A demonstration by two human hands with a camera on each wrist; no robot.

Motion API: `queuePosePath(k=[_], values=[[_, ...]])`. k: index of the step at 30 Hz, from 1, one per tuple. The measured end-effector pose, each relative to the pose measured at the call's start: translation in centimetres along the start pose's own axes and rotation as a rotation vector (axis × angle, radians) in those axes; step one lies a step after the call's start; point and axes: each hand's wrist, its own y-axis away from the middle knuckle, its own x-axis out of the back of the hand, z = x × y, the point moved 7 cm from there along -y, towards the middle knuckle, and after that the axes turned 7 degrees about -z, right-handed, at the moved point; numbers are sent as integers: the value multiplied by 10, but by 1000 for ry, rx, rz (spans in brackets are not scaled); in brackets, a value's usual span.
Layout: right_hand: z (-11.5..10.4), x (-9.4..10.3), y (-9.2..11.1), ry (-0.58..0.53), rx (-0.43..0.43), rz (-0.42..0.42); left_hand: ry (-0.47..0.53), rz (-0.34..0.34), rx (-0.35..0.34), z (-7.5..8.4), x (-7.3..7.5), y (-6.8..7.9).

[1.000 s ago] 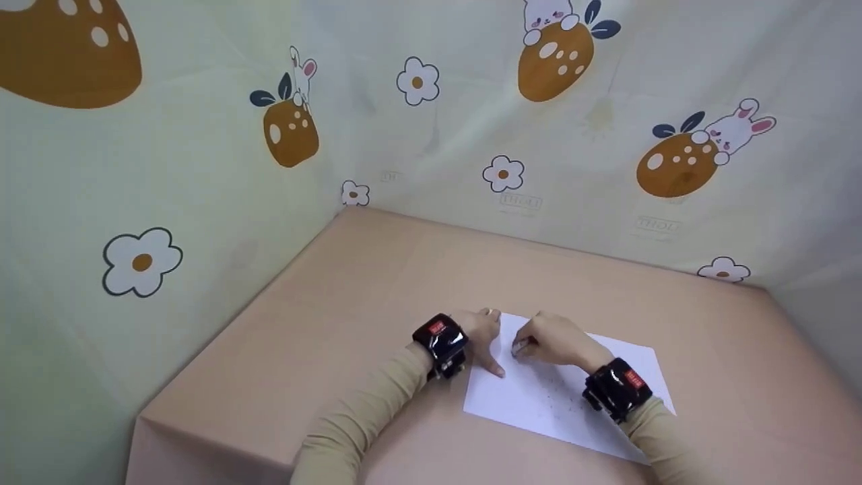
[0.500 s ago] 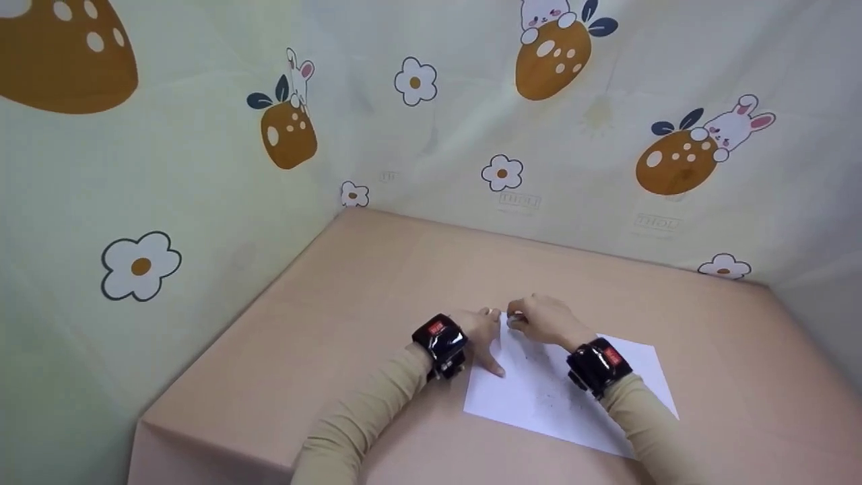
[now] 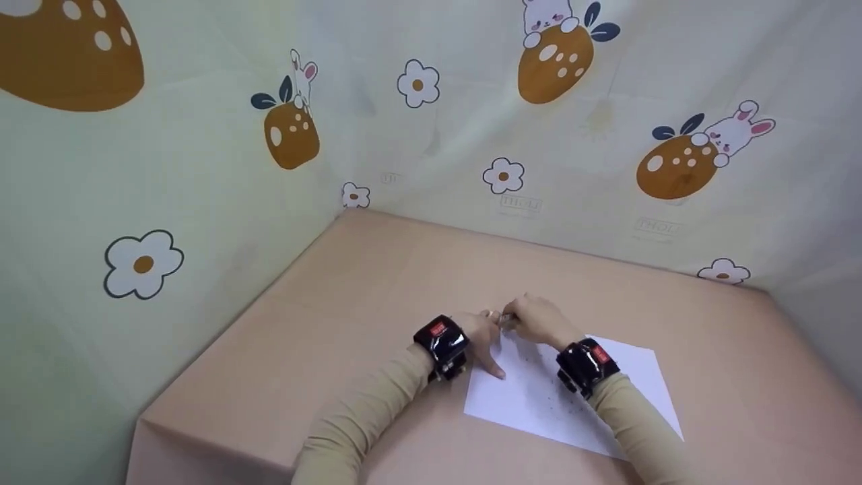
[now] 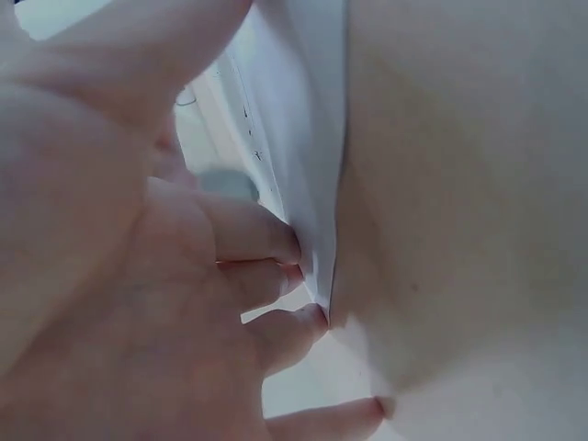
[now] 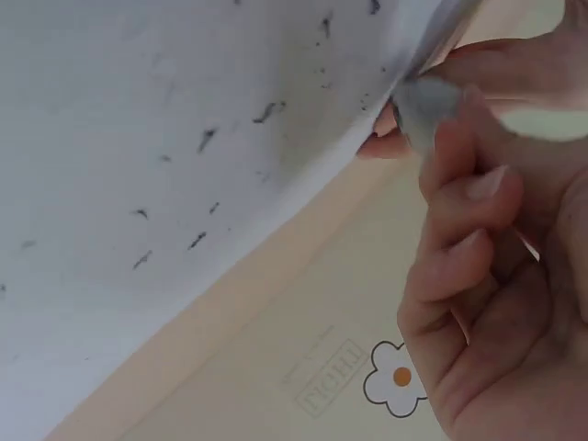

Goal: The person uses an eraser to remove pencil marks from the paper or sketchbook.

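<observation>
A white sheet of paper [image 3: 508, 401] lies on the table, scattered with dark eraser crumbs [image 5: 269, 112]. My left hand [image 3: 481, 335] rests spread on its left edge, thumb extended on the sheet. In the left wrist view the fingertips [image 4: 287, 241] touch down along the paper's edge. Between the thumb and fingers of my right hand [image 3: 539, 319] is a small greyish-white eraser [image 5: 427, 110], pinched at the sheet's far left corner. It sits right beside the left hand's fingers, and part of it is hidden by the right fingers.
A peach-coloured cloth covers the table [image 3: 377, 269]. Behind and to the left hang pale curtains [image 3: 222, 182] printed with rabbits, orange fruit and flowers. Black camera bands [image 3: 441, 342] sit on both wrists.
My right hand has moved with the eraser toward the far left corner, up close to the left hand. The left hand has stayed in place. The paper's near right corner has shifted slightly.
</observation>
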Motion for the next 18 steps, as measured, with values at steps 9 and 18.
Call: queuePosePath(k=[9,18], values=[[-11,-1,8,-16,106,-113,-5,34,10,2,2,5],[-9,0,7,7,99,-36,37,28,25,0,0,4]])
